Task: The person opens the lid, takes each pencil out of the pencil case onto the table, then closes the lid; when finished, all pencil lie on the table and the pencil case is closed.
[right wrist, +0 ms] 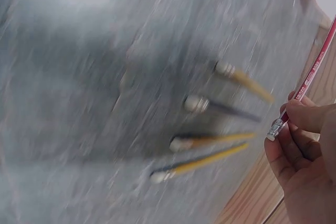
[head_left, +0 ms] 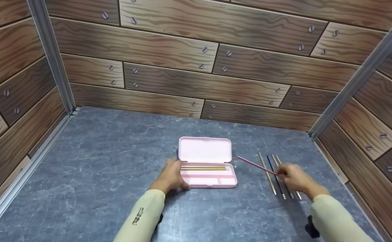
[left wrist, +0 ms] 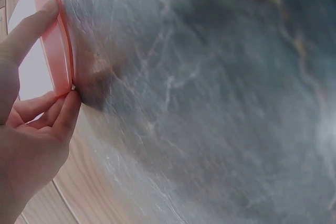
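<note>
One red pencil (right wrist: 311,78), four loose pencils (head_left: 278,182)

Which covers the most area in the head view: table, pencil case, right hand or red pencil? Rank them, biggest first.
1. Table
2. Pencil case, lid included
3. Right hand
4. Red pencil, a thin strip, partly hidden by the hand

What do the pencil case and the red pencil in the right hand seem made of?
The pencil case looks like hard plastic: smooth, pink, with moulded-in compartments. The red pencil has a smooth painted coat, probably over wood; its silvery ferrule looks metal, its pale eraser rubbery.
</note>
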Demonstrator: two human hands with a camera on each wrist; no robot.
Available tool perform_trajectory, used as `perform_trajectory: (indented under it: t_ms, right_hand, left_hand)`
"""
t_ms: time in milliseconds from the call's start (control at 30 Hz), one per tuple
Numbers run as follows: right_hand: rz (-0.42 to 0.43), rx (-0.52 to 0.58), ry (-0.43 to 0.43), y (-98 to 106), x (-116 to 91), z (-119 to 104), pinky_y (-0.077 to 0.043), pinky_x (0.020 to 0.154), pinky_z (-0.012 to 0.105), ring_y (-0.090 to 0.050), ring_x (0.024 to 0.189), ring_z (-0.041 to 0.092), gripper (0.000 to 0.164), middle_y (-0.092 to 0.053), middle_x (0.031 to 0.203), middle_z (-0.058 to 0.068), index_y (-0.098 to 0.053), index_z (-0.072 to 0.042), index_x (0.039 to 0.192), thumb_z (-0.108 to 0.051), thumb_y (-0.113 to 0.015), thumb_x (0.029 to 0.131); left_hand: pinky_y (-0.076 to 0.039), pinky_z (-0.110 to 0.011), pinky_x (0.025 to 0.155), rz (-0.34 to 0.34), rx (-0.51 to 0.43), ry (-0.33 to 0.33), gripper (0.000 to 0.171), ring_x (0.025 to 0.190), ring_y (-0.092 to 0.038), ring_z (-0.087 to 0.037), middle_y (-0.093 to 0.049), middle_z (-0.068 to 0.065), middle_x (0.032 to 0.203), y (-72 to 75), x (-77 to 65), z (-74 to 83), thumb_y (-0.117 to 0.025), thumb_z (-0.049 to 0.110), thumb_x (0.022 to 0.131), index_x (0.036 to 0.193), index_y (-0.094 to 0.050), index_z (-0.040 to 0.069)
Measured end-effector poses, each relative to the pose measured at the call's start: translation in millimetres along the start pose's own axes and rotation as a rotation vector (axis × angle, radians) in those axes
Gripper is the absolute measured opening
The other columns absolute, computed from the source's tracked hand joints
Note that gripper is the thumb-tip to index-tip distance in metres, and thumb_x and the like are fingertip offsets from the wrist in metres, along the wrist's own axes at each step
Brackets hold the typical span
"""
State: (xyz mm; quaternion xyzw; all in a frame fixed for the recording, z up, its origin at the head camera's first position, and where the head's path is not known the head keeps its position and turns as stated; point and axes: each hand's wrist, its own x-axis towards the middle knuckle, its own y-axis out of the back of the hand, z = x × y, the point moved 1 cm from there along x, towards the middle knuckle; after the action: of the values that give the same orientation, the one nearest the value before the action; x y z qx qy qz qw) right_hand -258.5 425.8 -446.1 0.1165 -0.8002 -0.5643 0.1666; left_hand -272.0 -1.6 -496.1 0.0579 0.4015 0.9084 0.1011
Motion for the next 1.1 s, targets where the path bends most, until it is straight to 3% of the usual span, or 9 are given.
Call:
perform_trajectory:
  t_ms: [233,500,700,900,1100]
  right_hand:
    - [0.015,0.008,-0.101,9.9,-19.9,28.1,-0.047,0.062,0.027,-0.052,0.069,0.006,0.011,-0.068,0.077,0.005,-0.07,0.001,0.086,0.007,-0.064,0.081]
    - [0.052,-0.037,-0.146,20.2,-37.7,53.2,-0.046,0.061,0.028,-0.051,0.067,0.005,0.007,-0.065,0.074,0.002,-0.069,0.002,0.087,0.006,-0.066,0.081]
    - [0.056,-0.034,-0.199,27.0,-46.7,62.9,-0.046,0.062,0.028,-0.053,0.069,0.007,0.007,-0.066,0.076,0.005,-0.069,0.004,0.087,0.006,-0.065,0.083]
    - [0.022,-0.034,-0.27,27.1,-51.4,68.3,-0.047,0.063,0.032,-0.057,0.074,0.017,0.009,-0.067,0.08,0.01,-0.068,0.007,0.091,0.004,-0.062,0.086]
    - [0.022,-0.031,-0.328,22.3,-49.7,70.4,-0.045,0.062,0.035,-0.053,0.07,0.018,0.012,-0.064,0.076,0.009,-0.068,0.009,0.091,0.003,-0.06,0.084]
  left_hand:
    - [-0.046,-0.047,0.109,0.003,-0.004,0.0,0.085,0.12,-0.051,-0.035,-0.058,-0.021,0.124,2.7,0.3,-1.4,-0.1,0.016,0.052,0.125,-0.062,-0.007]
    - [-0.045,-0.047,0.11,0.009,-0.013,-0.019,0.085,0.122,-0.05,-0.036,-0.058,-0.022,0.124,5.5,1.0,-2.0,-0.1,0.015,0.051,0.124,-0.062,-0.007]
    - [-0.044,-0.046,0.112,-0.003,-0.011,0.004,0.087,0.125,-0.049,-0.036,-0.057,-0.022,0.128,5.5,1.7,-1.5,-0.1,0.015,0.052,0.127,-0.062,-0.006]
    - [-0.045,-0.047,0.111,0.003,-0.009,-0.019,0.086,0.123,-0.05,-0.036,-0.058,-0.023,0.125,7.0,1.1,-0.9,-0.1,0.016,0.052,0.126,-0.062,-0.007]
    - [-0.044,-0.046,0.111,0.006,0.006,-0.016,0.086,0.122,-0.051,-0.035,-0.059,-0.021,0.123,6.1,1.4,-0.2,-0.1,0.017,0.052,0.125,-0.061,-0.007]
